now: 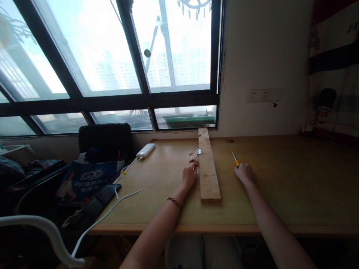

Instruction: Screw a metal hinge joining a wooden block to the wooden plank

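A long wooden plank (209,173) lies lengthwise on the table, its far end close to the window. On its left edge sits a small metal hinge (199,151), beside a small brown piece (193,156) that sticks out to the left. Just below that piece, my left hand (190,175) rests by the plank's left edge with curled fingers; what they hold, if anything, is hidden. To the right of the plank, my right hand (244,173) grips a screwdriver (237,163) by its yellow handle. Its shaft points away from me and up to the left.
A white power bank (146,150) with a white cable (120,200) lies at the table's left. Beyond the left edge are a dark chair (105,140) and a blue bag (89,179). The wooden table (294,179) reaches the wall, which carries sockets (259,95).
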`<state>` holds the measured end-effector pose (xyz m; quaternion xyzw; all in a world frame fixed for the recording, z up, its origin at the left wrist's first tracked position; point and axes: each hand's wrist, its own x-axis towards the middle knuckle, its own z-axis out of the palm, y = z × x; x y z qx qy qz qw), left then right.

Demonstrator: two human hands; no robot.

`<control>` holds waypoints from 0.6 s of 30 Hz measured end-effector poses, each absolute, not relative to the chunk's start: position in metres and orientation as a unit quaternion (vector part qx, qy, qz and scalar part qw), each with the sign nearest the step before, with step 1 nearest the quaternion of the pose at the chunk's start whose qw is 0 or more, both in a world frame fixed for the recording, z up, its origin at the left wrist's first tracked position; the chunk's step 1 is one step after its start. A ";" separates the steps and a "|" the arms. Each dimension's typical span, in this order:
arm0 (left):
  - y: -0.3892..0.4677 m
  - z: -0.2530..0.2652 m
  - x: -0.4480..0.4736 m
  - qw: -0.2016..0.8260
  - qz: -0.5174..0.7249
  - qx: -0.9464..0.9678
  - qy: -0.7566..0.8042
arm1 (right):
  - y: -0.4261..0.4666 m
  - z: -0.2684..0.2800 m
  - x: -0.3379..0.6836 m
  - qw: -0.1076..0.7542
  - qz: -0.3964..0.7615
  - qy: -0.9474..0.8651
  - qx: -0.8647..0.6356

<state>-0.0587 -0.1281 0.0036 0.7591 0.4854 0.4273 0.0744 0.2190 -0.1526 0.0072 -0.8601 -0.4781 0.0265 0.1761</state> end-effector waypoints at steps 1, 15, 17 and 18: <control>-0.128 0.004 -0.058 0.074 0.425 0.761 0.484 | -0.152 0.007 0.220 0.175 0.026 -0.480 -0.859; -0.135 0.007 -0.058 0.079 0.404 0.768 0.491 | -0.154 0.006 0.219 0.184 0.011 -0.479 -0.858; -0.136 0.008 -0.058 0.081 0.399 0.768 0.495 | -0.155 0.007 0.218 0.191 0.007 -0.477 -0.858; -0.137 0.009 -0.058 0.082 0.396 0.768 0.497 | -0.155 0.007 0.217 0.194 0.004 -0.477 -0.857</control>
